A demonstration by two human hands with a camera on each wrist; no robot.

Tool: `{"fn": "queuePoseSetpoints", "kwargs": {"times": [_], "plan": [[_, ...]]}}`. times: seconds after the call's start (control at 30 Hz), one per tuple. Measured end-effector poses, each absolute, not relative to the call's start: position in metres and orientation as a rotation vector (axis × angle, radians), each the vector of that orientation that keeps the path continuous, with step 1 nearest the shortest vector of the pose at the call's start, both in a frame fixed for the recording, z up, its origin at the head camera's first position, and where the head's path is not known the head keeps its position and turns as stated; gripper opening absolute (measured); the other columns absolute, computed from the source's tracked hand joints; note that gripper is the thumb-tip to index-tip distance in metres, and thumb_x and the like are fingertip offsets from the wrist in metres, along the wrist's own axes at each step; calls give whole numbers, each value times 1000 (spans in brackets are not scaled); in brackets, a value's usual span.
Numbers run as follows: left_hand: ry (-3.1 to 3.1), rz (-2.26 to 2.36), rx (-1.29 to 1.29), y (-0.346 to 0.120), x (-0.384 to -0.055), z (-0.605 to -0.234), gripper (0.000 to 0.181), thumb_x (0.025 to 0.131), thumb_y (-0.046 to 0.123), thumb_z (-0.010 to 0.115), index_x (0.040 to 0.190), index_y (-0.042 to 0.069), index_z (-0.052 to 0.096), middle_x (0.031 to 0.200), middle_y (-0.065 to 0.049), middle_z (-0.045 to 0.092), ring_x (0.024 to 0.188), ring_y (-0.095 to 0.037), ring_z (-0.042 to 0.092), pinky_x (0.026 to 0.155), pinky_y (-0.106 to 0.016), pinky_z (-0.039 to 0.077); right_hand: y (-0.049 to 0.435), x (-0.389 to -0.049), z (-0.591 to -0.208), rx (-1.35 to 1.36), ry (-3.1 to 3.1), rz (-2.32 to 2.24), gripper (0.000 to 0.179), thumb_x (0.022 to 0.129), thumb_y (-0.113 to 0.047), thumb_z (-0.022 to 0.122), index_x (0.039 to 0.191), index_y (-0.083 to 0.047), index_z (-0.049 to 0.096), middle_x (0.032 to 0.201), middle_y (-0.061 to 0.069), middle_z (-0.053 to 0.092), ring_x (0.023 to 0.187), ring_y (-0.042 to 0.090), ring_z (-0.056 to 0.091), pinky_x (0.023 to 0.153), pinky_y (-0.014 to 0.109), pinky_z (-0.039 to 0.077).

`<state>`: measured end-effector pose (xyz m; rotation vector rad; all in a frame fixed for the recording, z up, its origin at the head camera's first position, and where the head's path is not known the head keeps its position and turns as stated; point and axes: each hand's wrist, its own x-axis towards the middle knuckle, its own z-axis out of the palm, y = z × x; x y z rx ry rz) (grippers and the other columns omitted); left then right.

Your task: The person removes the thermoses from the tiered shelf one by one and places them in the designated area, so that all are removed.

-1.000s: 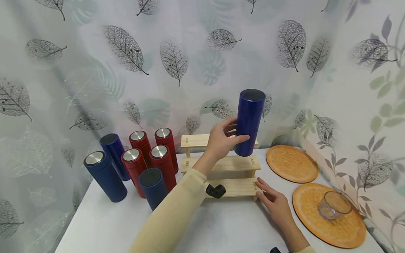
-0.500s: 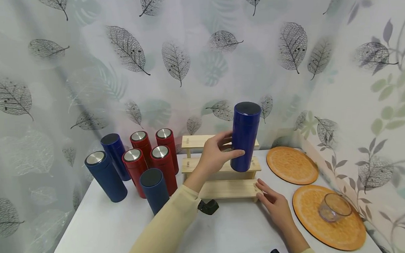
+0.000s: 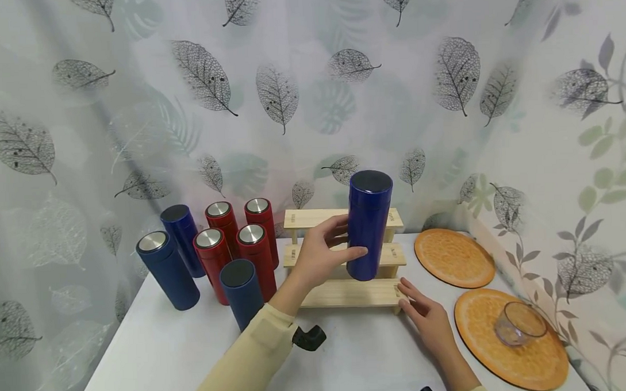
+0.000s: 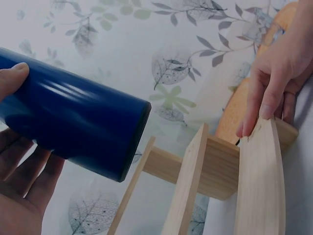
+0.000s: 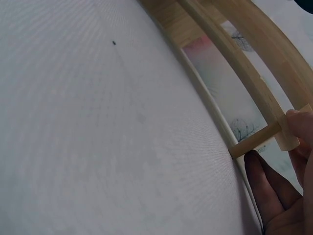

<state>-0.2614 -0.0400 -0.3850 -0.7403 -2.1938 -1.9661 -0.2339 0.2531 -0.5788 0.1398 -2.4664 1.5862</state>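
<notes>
My left hand (image 3: 320, 253) grips a glossy dark blue thermos (image 3: 368, 228) round its lower part. It hangs, tilted slightly, in the air in front of the upper tiers of a three-tier wooden rack (image 3: 355, 293). In the left wrist view the flat base of the blue thermos (image 4: 88, 112) points toward the rack's boards (image 4: 261, 181), apart from them. My right hand (image 3: 426, 318) holds the right end of the lowest tier. In the right wrist view its thumb (image 5: 301, 122) lies on the board's end, with fingers beside the leg.
Several red thermoses (image 3: 253, 255) with silver lids stand left of the rack, beside blue ones (image 3: 168, 269). Two round orange-brown mats (image 3: 455, 258) lie at the right. A clear glass (image 3: 519, 324) stands on the nearer mat. A leaf-print curtain (image 3: 309, 92) hangs behind the white table (image 3: 143, 362).
My left hand has lowered the blue thermos and moved it a little left, in front of the rack. My right hand keeps its place at the rack's end.
</notes>
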Motion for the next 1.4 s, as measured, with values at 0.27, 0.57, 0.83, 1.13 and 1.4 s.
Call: {"fn": "queuePoseSetpoints", "kwargs": {"times": [0.27, 0.57, 0.83, 1.13, 1.4], "plan": [[-2148, -1971, -785, -45, -252, -384, 65, 90, 10, 90, 150, 10, 64, 142, -9, 69, 128, -27, 68, 108, -42, 57, 253, -233, -580, 150, -2454, 1580, 43, 106, -30, 75, 146, -15, 71, 157, -2, 58, 146, 15, 51, 99, 6, 46], [-2179, -2010, -730, -61, -231, -381, 65, 92, 11, 89, 151, 10, 63, 143, -10, 69, 128, -29, 68, 109, -48, 56, 252, -236, -579, 138, -2486, 1563, 45, 106, -35, 74, 147, -17, 70, 159, -5, 56, 149, 23, 49, 99, 5, 45], [-2250, -1983, -708, -78, -205, -384, 65, 90, 13, 91, 149, 12, 66, 140, -5, 71, 126, -25, 70, 106, -43, 58, 252, -234, -581, 73, -2527, 1529, 45, 107, -35, 73, 148, -18, 69, 160, -8, 55, 151, 23, 48, 98, 3, 43], [-2284, -1975, -643, -106, -173, -399, 67, 88, 13, 92, 149, 12, 66, 141, -7, 71, 127, -29, 70, 107, -46, 57, 254, -234, -578, 86, -2520, 1554, 46, 105, -36, 75, 147, -17, 70, 160, -6, 55, 150, 23, 49, 97, 4, 45], [-2302, -1935, -587, -136, -147, -409, 67, 86, 12, 93, 148, 12, 67, 139, -6, 72, 125, -28, 71, 106, -39, 58, 253, -235, -581, 93, -2513, 1552, 44, 106, -34, 74, 147, -18, 70, 160, -7, 55, 150, 23, 49, 98, 5, 46]]}}
